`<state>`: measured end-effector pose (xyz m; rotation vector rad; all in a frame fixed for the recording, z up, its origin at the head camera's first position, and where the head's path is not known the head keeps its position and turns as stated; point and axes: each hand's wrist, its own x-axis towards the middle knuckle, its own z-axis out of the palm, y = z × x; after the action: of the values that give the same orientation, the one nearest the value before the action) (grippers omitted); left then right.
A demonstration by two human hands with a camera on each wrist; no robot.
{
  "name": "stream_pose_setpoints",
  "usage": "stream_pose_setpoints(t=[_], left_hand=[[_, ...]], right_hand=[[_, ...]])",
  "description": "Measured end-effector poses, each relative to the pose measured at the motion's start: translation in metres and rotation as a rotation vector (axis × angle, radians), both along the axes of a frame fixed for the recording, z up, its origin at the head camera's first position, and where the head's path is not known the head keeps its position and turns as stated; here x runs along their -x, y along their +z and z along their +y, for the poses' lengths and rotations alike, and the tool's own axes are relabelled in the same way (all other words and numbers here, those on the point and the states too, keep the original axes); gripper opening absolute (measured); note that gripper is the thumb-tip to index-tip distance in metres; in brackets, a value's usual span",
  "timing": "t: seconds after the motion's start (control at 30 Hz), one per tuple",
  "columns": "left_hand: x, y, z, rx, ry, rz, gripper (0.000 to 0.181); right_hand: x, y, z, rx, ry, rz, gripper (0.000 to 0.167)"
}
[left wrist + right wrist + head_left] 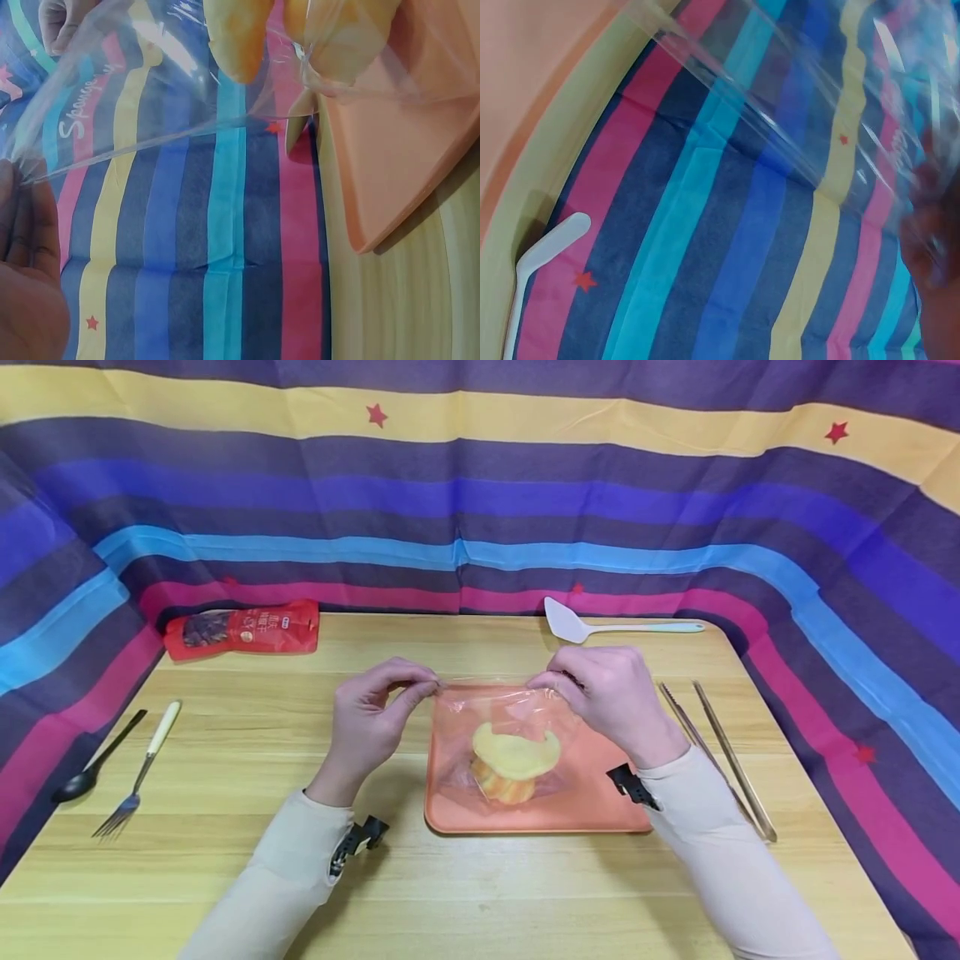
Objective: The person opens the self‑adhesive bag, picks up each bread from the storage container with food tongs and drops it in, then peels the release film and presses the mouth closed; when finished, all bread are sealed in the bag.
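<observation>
A clear plastic bag [491, 706] stands stretched up over an orange tray [600, 793]. Inside it are a pale yellow, crescent-shaped piece [517, 756] and an orange-yellow ridged piece [508, 789]; they look like bread, and the left wrist view shows golden rounded pieces [341, 37] behind the film. The left hand [371, 722] pinches the bag's top left corner between thumb and fingers. At the top right corner, the right hand [611, 702] grips the film, its fingertips partly hidden. In the right wrist view that hand [934, 247] is dark at the edge.
A white spatula [570, 625] lies behind the tray, and metal tongs [723, 752] lie by the right forearm. Further left are a red packet [243, 631], a black spoon [82, 781] and a fork [142, 760]. A striped cloth [457, 502] surrounds the table.
</observation>
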<state>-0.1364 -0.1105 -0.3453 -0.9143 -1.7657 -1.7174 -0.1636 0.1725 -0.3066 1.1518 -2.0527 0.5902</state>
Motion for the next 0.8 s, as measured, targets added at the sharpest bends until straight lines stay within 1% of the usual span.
stream_pose_setpoints(t=[0.1,0.13,0.2,0.27,0.37,0.5,0.57,0.67,0.73,0.8], left_hand=[[0.000,0.001,0.000,-0.011,0.003,-0.006,0.006],[0.000,0.002,-0.001,-0.014,0.006,-0.010,0.006],[-0.001,0.003,-0.001,-0.005,0.012,-0.011,0.008],[-0.002,0.004,-0.001,0.009,0.023,-0.008,0.011],[-0.002,0.005,-0.001,0.026,0.035,0.003,0.016],[-0.002,0.004,-0.001,0.027,0.025,0.000,0.019],[-0.002,0.003,-0.001,0.026,0.023,-0.009,0.018],[-0.002,0.002,-0.001,0.029,0.040,-0.026,0.018],[-0.002,0.002,-0.001,0.032,0.056,-0.035,0.019],[-0.003,0.001,-0.002,0.031,0.066,-0.040,0.021]], right_hand=[[-0.001,0.002,0.003,-0.008,0.067,-0.125,0.012],[-0.002,0.002,0.004,-0.014,0.081,-0.160,0.008],[-0.004,0.004,0.007,-0.026,0.099,-0.218,0.015],[-0.005,0.005,0.010,-0.033,0.099,-0.253,0.022],[-0.007,0.006,0.015,-0.022,0.063,-0.253,0.022],[-0.006,0.006,0.021,0.012,-0.006,-0.162,0.016],[-0.005,0.005,0.024,0.030,-0.014,-0.140,0.018],[-0.005,0.004,0.026,0.048,0.026,-0.184,0.018],[-0.005,0.003,0.028,0.062,0.062,-0.242,0.020],[-0.006,0.003,0.030,0.061,0.078,-0.300,0.024]])
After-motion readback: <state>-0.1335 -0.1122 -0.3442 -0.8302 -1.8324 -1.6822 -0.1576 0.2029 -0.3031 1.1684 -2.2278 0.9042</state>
